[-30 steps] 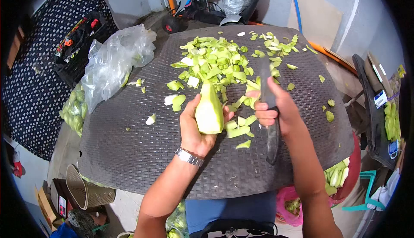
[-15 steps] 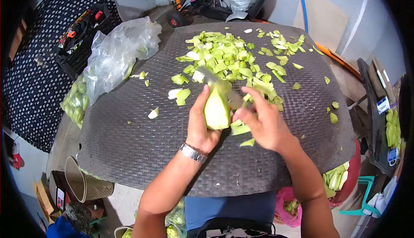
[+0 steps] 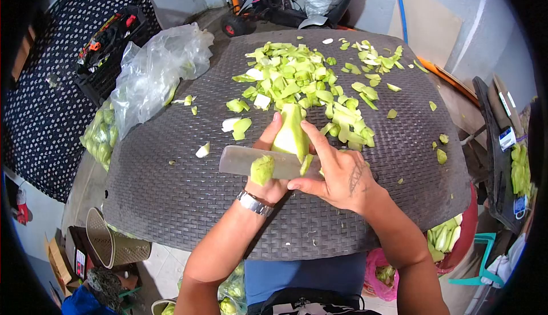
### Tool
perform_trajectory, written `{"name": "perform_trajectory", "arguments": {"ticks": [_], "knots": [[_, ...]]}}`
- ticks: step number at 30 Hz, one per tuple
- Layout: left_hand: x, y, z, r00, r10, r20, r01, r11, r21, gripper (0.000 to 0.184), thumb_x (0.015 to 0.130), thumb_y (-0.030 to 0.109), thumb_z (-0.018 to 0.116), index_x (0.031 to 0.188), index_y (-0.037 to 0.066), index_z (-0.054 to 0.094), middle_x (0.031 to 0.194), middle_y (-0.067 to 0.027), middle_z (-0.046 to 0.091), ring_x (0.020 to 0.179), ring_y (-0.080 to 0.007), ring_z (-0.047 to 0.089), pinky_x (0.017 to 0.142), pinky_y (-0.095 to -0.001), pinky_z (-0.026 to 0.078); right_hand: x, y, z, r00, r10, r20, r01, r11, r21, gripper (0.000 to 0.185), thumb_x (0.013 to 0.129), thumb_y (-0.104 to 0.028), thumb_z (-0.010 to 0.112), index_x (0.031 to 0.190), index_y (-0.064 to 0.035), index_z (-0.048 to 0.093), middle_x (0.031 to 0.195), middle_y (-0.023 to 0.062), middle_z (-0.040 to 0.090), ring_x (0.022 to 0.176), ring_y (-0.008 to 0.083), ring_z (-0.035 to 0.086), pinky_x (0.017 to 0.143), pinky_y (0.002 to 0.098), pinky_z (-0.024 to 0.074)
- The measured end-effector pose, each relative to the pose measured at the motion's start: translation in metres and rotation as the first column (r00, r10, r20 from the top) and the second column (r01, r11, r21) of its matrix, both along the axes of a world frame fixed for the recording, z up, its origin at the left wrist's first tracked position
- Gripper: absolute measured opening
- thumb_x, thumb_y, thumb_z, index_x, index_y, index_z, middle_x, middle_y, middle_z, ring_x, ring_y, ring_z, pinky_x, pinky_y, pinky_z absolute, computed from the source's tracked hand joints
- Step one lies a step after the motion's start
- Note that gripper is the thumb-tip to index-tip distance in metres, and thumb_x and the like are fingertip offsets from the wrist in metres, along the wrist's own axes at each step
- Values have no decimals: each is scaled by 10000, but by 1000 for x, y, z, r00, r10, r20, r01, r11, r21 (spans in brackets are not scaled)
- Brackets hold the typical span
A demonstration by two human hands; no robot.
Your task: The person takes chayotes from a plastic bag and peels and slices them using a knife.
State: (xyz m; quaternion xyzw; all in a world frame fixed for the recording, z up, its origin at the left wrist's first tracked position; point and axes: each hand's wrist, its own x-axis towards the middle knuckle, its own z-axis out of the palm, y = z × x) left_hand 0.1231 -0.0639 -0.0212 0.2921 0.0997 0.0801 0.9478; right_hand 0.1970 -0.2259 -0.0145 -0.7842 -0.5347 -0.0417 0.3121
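Note:
A mostly peeled pale green chayote [image 3: 290,135] sits upright in my left hand [image 3: 270,143], whose fingers wrap its left side and base. My right hand [image 3: 341,175] is closed on a knife, its handle hidden in the palm. The broad knife blade [image 3: 234,161] points left across the chayote's lower end and covers part of my left palm. A piece of cut peel [image 3: 262,170] clings to the flat of the blade, with a smaller strip near my right fingers. The right index finger touches the chayote's right side.
Beyond my hands, a pile of peelings [image 3: 291,72] spreads over the dark woven table [image 3: 188,201]. A clear plastic bag [image 3: 162,66] rests at the left edge, above a bag of chayotes [image 3: 101,135]. Peeled pieces [image 3: 445,236] fill a red tub at the lower right.
The knife has come from the chayote's far end down to its near end, its blade now turned left. Peel now sticks to the blade. The left hand still holds the chayote.

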Motion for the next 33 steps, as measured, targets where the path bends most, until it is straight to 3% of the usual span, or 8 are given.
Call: {"name": "perform_trajectory", "arguments": {"ticks": [9,11,13,16,19,23,27,33], "knots": [[0,-1,-7,998,-63,21,63,998,-23,508,1059,516,547,1326,91,632,1165,-105,729,1006,-224,730,846,-376,622,24,-7,1,992,-38,117,22,990,137,970,869,-604,760,1539,4,409,949,221,745,832,405,754,743,461,600],[0,1,-11,998,-70,-4,70,997,-38,533,1068,531,524,1314,69,624,1111,-122,719,944,-260,722,789,-413,625,35,-11,1,997,-69,32,63,984,166,909,888,-563,762,1512,18,444,934,231,738,843,401,751,739,460,587],[-3,3,-3,986,-163,46,162,986,31,543,1075,531,510,1308,53,618,1083,-129,712,915,-280,714,768,-430,623,45,-19,15,957,-177,-231,188,982,27,771,956,-458,735,1475,48,471,948,267,726,849,394,750,742,452,568],[0,-2,2,997,-71,-16,72,997,30,475,1088,482,519,1298,62,591,1015,-115,679,856,-275,697,760,-424,610,49,-18,24,815,-345,-466,342,935,-95,717,999,-387,703,1485,70,441,937,296,716,893,396,749,772,433,556],[2,2,-6,999,20,-40,-19,999,35,474,1092,479,510,1312,67,592,1116,-127,691,956,-288,712,829,-448,617,25,-14,28,876,-185,-446,200,980,-14,760,988,-412,715,1497,71,423,876,289,711,930,395,749,786,433,556],[0,1,-9,1000,11,-2,-11,1000,22,515,1084,497,508,1382,83,580,1267,-125,683,1086,-285,702,937,-454,596,7,-5,8,990,30,-137,-15,994,111,926,918,-520,764,1545,34,369,854,240,724,818,404,758,753,452,591],[-2,-3,-1,995,-76,58,75,997,9,510,1078,481,537,1377,68,565,1277,-134,669,1105,-263,704,951,-446,597,7,-4,-1,1000,-2,-17,3,999,54,1063,870,-615,761,1586,16,295,857,230,732,793,428,752,759,477,603],[0,-1,-12,999,-25,30,23,998,54,497,1073,469,551,1366,69,584,1240,-123,698,1092,-264,708,925,-442,603,23,-1,-6,985,-7,170,-31,976,216,1027,866,-620,761,1573,-2,345,837,224,728,810,406,755,768,470,595]]}}
